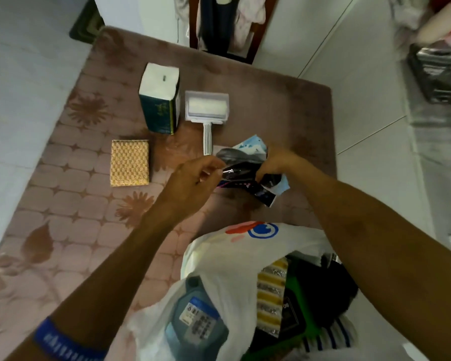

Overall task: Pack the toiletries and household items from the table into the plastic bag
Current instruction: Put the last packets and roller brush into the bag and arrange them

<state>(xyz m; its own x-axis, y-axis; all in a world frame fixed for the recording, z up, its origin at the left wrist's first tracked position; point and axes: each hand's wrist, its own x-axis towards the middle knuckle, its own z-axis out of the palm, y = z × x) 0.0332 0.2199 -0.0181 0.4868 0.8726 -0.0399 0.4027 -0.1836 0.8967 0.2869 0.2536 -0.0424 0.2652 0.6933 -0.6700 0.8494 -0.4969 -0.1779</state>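
Over the middle of the pink patterned tablecloth point(63, 194), both hands are pinched on a bundle of crinkly black and blue foil sachets point(241, 170) — left hand point(193, 178) on its near-left edge, right hand point(274, 162) bunching the far side. Looks feather-light, floppy and slick, so I'd grab the whole wad rather than one corner. White printed plastic bag point(219, 256) sits open just below, already part full. Green tissue pack point(160, 97), white lint roller point(207, 110) and gold sponge point(130, 162) wait beyond.
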